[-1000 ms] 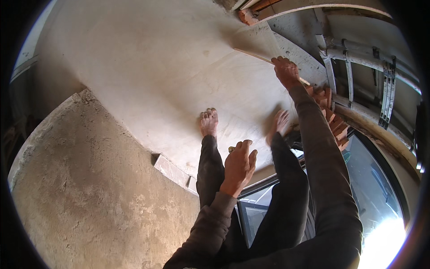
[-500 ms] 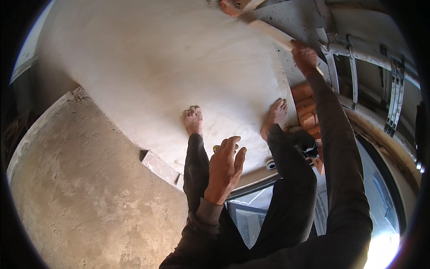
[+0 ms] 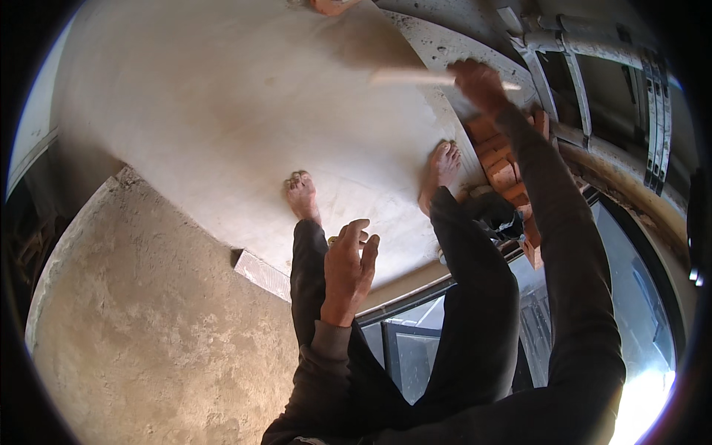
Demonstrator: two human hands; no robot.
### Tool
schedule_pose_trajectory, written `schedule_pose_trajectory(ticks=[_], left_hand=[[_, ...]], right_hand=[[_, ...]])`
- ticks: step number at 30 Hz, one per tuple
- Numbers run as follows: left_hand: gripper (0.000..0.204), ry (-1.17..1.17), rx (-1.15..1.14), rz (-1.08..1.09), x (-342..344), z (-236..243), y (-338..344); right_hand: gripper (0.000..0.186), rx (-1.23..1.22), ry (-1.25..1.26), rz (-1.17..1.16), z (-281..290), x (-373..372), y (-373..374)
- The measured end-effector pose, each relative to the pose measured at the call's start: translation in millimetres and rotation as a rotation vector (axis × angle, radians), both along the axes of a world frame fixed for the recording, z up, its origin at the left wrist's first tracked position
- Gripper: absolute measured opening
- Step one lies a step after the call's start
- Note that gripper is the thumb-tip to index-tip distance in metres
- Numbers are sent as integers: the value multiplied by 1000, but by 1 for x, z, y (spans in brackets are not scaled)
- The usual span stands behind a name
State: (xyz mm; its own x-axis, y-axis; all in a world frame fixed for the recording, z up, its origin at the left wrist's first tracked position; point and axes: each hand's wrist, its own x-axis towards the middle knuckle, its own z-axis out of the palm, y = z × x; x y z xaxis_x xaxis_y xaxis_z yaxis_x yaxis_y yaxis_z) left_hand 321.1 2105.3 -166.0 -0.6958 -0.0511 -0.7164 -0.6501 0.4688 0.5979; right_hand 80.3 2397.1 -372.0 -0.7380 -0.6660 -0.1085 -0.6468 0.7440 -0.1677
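Note:
My right hand [image 3: 480, 83] is closed round one end of a long, pale, wooden-looking strip [image 3: 411, 77], held out over the smooth plastered surface at the upper right. Motion smears the strip, so its exact kind is unclear. Lower down, in front of my left leg, my left hand [image 3: 347, 278] is loosely curled, with the thumb apart on the right. A small brassy round thing [image 3: 333, 241] peeks out behind its fingers and is mostly hidden. Both bare feet [image 3: 302, 194] stand on the smooth pale surface [image 3: 222, 111].
Orange bricks [image 3: 498, 167] are stacked right of my right foot, with a black object [image 3: 495, 215] beside them. A metal pipe frame [image 3: 593, 48] runs along the upper right. A rough earthen surface [image 3: 163, 311] lies lower left, and a glazed window [image 3: 415, 348] shows beneath my legs.
My right hand has swung left and slightly up with the strip, which now lies nearly level. My left hand has shifted a little left in view. The whole view has shifted somewhat.

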Motion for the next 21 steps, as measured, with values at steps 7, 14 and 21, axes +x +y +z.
schedule_pose_trajectory(ticks=[7,14,21], left_hand=[[28,-6,-6,-27,2,-8,5],[29,-75,-2,-24,-1,-11,13],[30,-93,-25,-67,-9,-14,16]], right_hand=[[31,155,-324,68,-22,53,18],[26,-14,113,-39,-8,-35,13],[19,-40,-225,100,-10,40,21]])
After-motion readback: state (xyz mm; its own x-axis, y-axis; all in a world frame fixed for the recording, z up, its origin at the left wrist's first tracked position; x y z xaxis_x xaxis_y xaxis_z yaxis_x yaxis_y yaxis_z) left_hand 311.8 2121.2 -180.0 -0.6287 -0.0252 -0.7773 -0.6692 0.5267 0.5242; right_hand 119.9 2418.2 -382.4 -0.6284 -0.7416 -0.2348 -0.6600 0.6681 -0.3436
